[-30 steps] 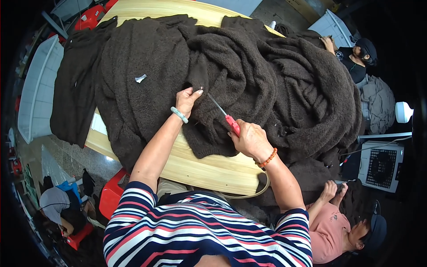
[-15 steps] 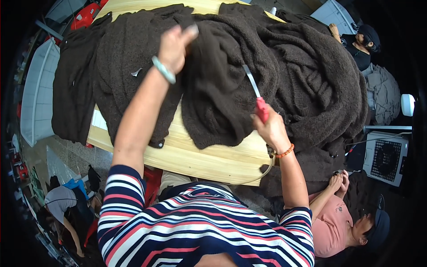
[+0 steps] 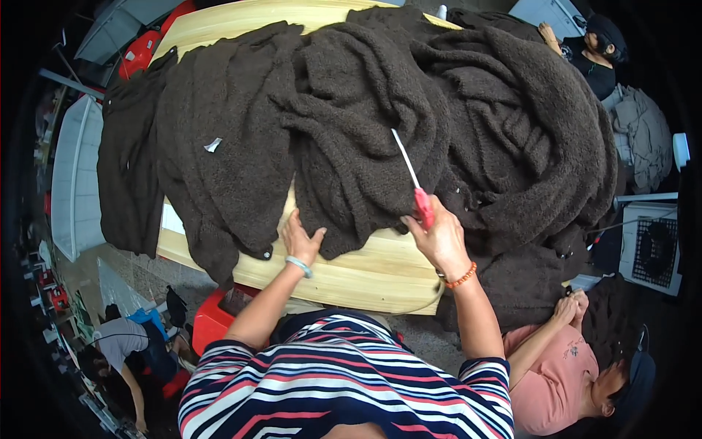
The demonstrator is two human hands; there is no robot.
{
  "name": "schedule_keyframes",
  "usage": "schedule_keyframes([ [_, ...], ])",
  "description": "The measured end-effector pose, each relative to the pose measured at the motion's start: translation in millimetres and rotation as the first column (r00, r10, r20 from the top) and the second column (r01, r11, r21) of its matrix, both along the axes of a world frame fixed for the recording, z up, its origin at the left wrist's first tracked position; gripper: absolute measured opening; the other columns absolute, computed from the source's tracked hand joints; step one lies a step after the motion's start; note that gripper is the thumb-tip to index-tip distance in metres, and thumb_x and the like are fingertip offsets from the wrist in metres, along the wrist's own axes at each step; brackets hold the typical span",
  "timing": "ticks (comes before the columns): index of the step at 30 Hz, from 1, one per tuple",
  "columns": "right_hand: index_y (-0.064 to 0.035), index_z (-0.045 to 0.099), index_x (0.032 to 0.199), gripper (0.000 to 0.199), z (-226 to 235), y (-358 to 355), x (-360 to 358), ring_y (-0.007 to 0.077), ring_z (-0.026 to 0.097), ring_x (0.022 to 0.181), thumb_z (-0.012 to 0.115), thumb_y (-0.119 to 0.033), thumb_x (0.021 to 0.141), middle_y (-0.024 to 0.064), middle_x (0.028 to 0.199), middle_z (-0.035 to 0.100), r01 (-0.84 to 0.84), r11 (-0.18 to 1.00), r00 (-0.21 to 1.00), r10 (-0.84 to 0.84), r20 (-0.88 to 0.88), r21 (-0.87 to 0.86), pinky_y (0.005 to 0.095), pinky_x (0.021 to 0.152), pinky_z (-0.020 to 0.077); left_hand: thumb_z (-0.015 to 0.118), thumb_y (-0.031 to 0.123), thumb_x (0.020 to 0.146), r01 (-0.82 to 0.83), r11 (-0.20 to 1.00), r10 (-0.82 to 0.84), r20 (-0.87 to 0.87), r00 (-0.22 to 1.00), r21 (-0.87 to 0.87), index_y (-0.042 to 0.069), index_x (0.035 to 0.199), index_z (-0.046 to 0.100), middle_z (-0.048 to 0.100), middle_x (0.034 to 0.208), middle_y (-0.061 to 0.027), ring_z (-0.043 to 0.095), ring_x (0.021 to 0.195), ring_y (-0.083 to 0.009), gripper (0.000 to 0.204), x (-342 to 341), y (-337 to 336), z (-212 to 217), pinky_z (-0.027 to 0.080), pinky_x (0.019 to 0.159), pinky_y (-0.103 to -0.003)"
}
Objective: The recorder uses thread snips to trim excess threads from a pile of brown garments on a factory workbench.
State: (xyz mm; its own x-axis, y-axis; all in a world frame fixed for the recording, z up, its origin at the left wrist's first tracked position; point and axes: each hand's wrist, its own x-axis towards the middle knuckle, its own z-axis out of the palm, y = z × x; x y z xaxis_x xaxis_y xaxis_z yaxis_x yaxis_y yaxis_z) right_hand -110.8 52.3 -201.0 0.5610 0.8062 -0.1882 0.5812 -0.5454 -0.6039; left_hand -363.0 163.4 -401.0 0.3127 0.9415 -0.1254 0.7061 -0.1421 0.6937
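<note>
Dark brown knitted garments lie heaped over a pale wooden table (image 3: 351, 282). My left hand (image 3: 300, 240), with a pale green bangle at the wrist, is low over the table's near part; its fingers are spread and it holds nothing. Just beyond it is the lower edge of the middle garment (image 3: 351, 146). My right hand (image 3: 442, 238), wearing an orange bead bracelet, is closed around a red-handled tool (image 3: 423, 205) with a long thin metal blade. That blade points away from me, above the middle garment. Whether it is a knife or closed scissors I cannot tell.
Another brown garment (image 3: 219, 139) with a small white tag (image 3: 213, 145) lies at left, and a large bundle (image 3: 526, 139) at right. Co-workers sit at far right and near right; another person bends at lower left. A red stool (image 3: 210, 320) stands by the table.
My left hand has come down from the far side of the middle garment to the table's near edge. That garment's upper fold now lies flatter. The right hand still grips the tool, slightly lower.
</note>
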Motion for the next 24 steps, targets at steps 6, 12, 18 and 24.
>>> schedule_keyframes([
  [6,-0.0015,0.052,0.118,0.058,-10,130,-16,0.0393,0.062,0.1,0.079,-0.029,0.074,0.0196,0.119,0.059,-0.149,0.985,0.975,0.133,0.178,0.081,0.0435,0.086,0.0514,0.073,-0.002,0.075,-0.006,0.981,0.061,0.28,0.958,-0.193,-0.003,0.133,0.037,0.055,0.128,-0.0237,0.054,0.121,-0.0349,0.068,17,-24,1,0.042,0.104,-0.041],
  [12,0.002,0.059,0.099,0.022,-98,228,-19,0.0394,0.067,0.092,0.055,-0.011,0.082,0.0313,0.111,0.062,-0.086,0.995,0.983,0.095,0.16,-0.058,0.0432,0.081,0.0545,0.068,-0.003,0.078,0.211,0.262,0.813,0.333,0.478,-0.942,-0.002,0.114,0.059,0.065,0.11,-0.0167,0.064,0.102,-0.0277,0.037,-21,-11,17,0.051,0.094,-0.043],
  [18,-0.0011,0.063,0.092,0.021,-16,205,3,0.0116,0.062,0.062,0.075,-0.006,0.076,0.0038,0.074,0.064,-0.078,0.958,0.722,0.245,-0.647,0.275,0.0274,0.059,0.0515,0.06,0.013,0.084,0.075,0.743,0.66,0.747,0.078,-0.665,-0.001,0.12,0.058,0.061,0.122,-0.0138,0.058,0.112,-0.0286,0.039,-32,110,181,0.042,0.105,-0.045],
  [24,-0.0086,0.059,0.1,0.025,99,80,36,0.0032,0.048,0.052,0.073,-0.013,0.081,-0.0055,0.071,0.056,0.134,0.912,0.774,0.149,-0.616,0.389,0.018,0.046,0.035,0.059,-0.001,0.083,0.183,0.932,-0.358,0.718,0.597,0.313,-0.003,0.124,0.053,0.061,0.119,-0.0143,0.062,0.105,-0.0214,0.041,22,97,340,0.049,0.089,-0.032],
])
